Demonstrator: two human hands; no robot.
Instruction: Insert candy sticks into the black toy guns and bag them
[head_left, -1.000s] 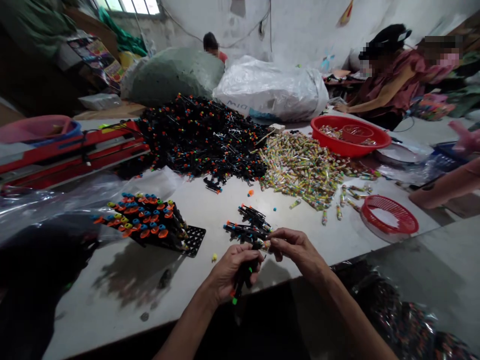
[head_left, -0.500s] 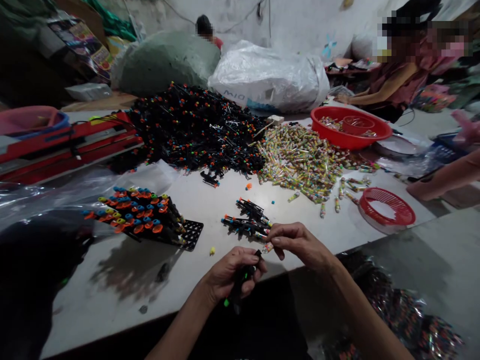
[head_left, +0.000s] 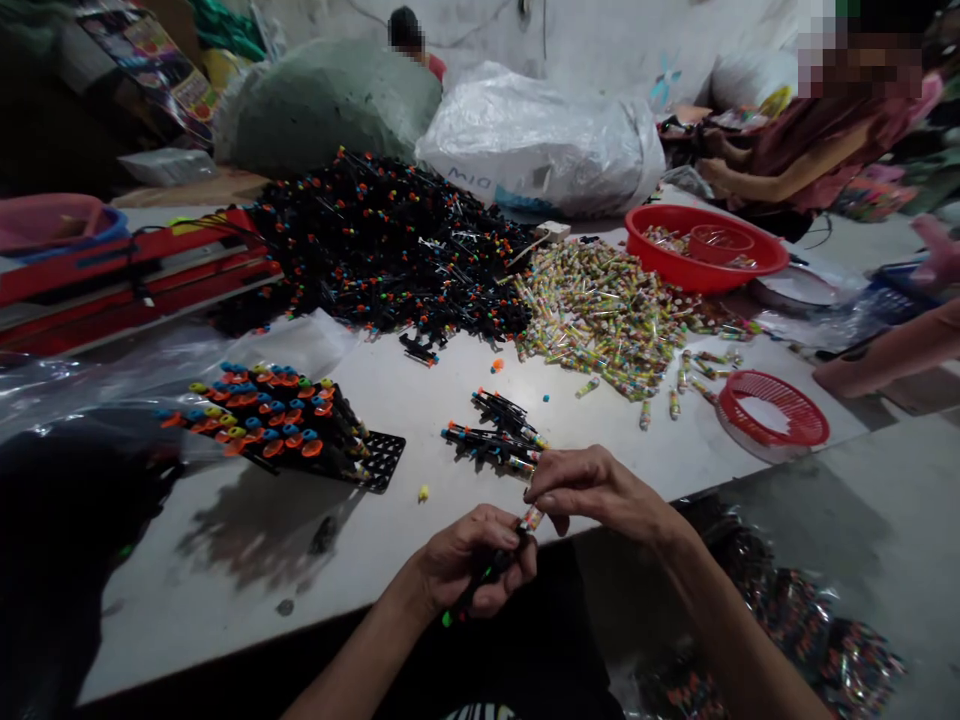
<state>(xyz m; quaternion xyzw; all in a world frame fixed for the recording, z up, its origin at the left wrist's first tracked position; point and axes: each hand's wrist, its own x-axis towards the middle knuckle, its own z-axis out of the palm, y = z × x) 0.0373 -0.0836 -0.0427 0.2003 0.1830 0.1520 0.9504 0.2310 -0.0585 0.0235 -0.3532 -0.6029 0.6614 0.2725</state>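
Since the last frame, the candy tube (head_left: 531, 518) has been brought down to the top of the black stick (head_left: 491, 572), both held just above the surface (head_left: 180, 610). Joining tube to stick looks like the step in hand, so lining up the two ends seems called for. The right grip (head_left: 600, 490) is nearly closed, tube pinched at the fingertips; the left grip (head_left: 472, 560) is wrapped firmly round the stick. Loose sticks (head_left: 491, 440) lie just ahead, a big candy pile (head_left: 600, 320) beyond.
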